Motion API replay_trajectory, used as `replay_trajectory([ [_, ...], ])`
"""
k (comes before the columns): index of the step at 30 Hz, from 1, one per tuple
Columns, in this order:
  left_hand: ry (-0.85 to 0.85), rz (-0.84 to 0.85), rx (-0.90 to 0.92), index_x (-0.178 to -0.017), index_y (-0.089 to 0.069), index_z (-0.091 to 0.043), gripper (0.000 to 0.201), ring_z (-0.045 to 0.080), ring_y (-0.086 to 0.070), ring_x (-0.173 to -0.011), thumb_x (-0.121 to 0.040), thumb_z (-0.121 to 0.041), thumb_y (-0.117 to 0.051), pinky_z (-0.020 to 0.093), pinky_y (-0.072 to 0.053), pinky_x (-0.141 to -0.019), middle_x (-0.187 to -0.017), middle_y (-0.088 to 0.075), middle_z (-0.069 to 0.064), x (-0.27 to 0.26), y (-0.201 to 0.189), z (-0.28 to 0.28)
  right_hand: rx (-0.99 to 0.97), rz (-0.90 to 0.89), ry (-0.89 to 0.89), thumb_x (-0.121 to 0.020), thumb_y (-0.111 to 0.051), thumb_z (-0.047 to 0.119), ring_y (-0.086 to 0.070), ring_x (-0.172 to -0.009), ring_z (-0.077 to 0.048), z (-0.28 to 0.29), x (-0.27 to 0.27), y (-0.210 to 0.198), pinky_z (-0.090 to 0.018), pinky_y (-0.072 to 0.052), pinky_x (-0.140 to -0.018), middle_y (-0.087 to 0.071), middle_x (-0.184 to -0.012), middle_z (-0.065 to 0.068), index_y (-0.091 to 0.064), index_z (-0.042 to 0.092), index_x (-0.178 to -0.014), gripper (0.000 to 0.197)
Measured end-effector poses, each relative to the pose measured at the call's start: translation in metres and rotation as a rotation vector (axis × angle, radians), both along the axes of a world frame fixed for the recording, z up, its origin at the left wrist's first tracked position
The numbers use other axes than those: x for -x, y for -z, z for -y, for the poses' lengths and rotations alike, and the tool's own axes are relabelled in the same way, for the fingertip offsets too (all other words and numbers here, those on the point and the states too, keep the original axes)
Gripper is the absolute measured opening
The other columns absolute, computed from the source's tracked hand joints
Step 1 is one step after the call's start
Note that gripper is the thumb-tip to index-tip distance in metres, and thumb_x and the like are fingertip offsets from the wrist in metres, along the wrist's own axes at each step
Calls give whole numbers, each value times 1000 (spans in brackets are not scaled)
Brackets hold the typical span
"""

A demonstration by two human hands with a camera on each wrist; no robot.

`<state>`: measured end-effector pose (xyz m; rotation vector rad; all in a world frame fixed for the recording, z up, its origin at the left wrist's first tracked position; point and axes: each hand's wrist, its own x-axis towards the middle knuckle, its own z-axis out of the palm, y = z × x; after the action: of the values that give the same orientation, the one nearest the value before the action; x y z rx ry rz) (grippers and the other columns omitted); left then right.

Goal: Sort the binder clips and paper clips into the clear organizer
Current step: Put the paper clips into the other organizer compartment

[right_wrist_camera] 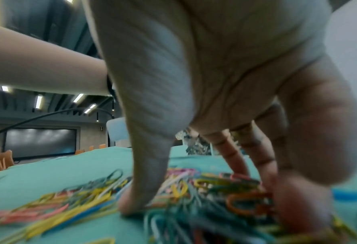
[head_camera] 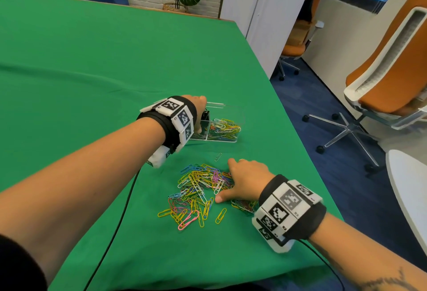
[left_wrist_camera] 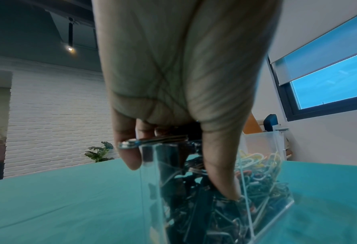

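Observation:
The clear organizer point(head_camera: 240, 117) point(left_wrist_camera: 263, 143) stands on the green cloth, with coloured paper clips point(head_camera: 225, 127) point(left_wrist_camera: 256, 158) in its right compartment and black binder clips point(left_wrist_camera: 194, 206) in its left. My left hand point(head_camera: 202, 117) point(left_wrist_camera: 179, 165) is over the left compartment, pinching a black binder clip point(head_camera: 206, 115) point(left_wrist_camera: 152, 140) by its silver handle, and the thumb reaches down inside. A loose pile of coloured paper clips point(head_camera: 196, 189) point(right_wrist_camera: 85, 194) lies nearer me. My right hand point(head_camera: 225, 180) point(right_wrist_camera: 198, 193) rests arched on the pile's right side, thumb and fingertips spread and touching clips.
A single silver clip point(head_camera: 218, 157) lies between the pile and the organizer. A black cable point(head_camera: 115, 221) runs across the cloth at the left. The table's right edge point(head_camera: 288, 117) is close to the organizer, with orange office chairs point(head_camera: 381, 82) beyond.

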<state>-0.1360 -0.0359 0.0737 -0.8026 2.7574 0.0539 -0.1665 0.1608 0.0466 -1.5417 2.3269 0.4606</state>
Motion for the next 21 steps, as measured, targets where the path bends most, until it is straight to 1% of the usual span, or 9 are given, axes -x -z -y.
replay_trajectory([
  [3,1,2,4,-122,-39,-2,67,33,-59,-106,-75,-32,-76,40,-50,-88,-121,-57,16,-1,0,-1,9,81,14,-75,-67,52,-58,-107,-32,8,-4,0,-33,-37,-71,-58,-117,-13,-41,6,-118,68],
  [5,-2,2,5,-122,-39,-1,67,33,-58,-107,-75,-32,-75,40,-49,-88,-121,-56,16,-1,-1,-1,19,110,-6,-79,-68,42,-58,-107,-32,12,-4,-2,-31,-37,-70,-58,-116,-14,-45,6,-113,54],
  [7,-1,-1,5,-122,-39,-1,67,33,-58,-107,-75,-32,-75,40,-49,-88,-121,-56,16,-1,-1,-1,48,119,-28,-82,-66,34,-59,-105,-32,13,-3,-1,-31,-38,-70,-59,-115,-15,-51,8,-104,38],
  [8,-4,-2,3,-122,-39,-1,67,33,-58,-107,-75,-32,-75,40,-49,-89,-121,-56,16,-1,-1,-2,65,122,-33,-83,-65,31,-59,-103,-33,12,-2,0,-31,-38,-70,-60,-114,-16,-53,7,-104,34],
  [11,-3,-4,2,-121,-39,-2,67,33,-58,-107,-75,-32,-75,40,-49,-89,-121,-57,16,-2,-1,-2,103,129,-47,-85,-63,26,-60,-101,-34,9,0,4,-31,-40,-71,-61,-111,-18,-56,4,-107,32],
  [14,-1,-8,2,-120,-40,-2,65,33,-59,-106,-75,-32,-75,40,-50,-88,-120,-57,16,-2,-2,-2,125,186,-60,-84,-65,25,-60,-97,-32,7,5,3,-30,-41,-72,-63,-108,-18,-60,6,-108,31],
  [17,-4,-6,-5,-122,-39,-2,65,33,-58,-107,-76,-31,-75,39,-49,-87,-120,-56,16,-2,-2,-3,156,263,-55,-83,-66,22,-58,-89,-27,7,14,-4,-25,-37,-71,-64,-101,-15,-63,8,-110,30],
  [19,-2,-8,-8,-122,-39,-2,65,33,-58,-107,-76,-31,-74,40,-49,-88,-121,-56,16,-2,-2,-3,196,297,-50,-83,-66,17,-57,-78,-22,6,20,-10,-24,-41,-70,-62,-88,-12,-66,7,-106,26],
  [21,2,-8,-9,-122,-39,-2,65,33,-58,-107,-76,-31,-74,39,-49,-89,-121,-56,16,-2,-2,-3,244,368,-31,-82,-66,10,-56,-61,-17,7,27,-18,-22,-49,-61,-64,-82,-10,-67,3,-98,18],
])
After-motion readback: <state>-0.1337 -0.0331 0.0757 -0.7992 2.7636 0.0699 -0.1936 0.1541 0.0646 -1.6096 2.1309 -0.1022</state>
